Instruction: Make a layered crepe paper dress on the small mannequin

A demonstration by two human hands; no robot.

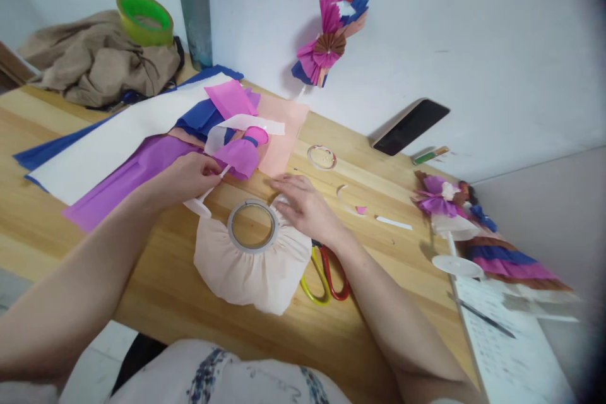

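Observation:
Between its thumb and fingers, my left hand (194, 175) pinches a thin white stick (224, 172) with a round white base (197, 208) at its lower end. A small pink and purple paper figure (243, 150) with a dark blue band is at the stick's upper end. My right hand (305, 208) lies with fingers stretched over the upper right edge of a gathered pale paper skirt (258, 278). On that skirt rests a grey tape roll (253, 226), just left of my right fingers. Scissors (326, 274) with yellow and red handles lie partly under my right wrist.
Crepe paper sheets (108, 139) spread at the left, below a green tape roll (144, 19) on brown cloth (104, 63) and a bottle (194, 12). A phone (411, 126) leans on the wall. Paper dolls (326, 44) stand at the back and right, near a notebook (511, 353).

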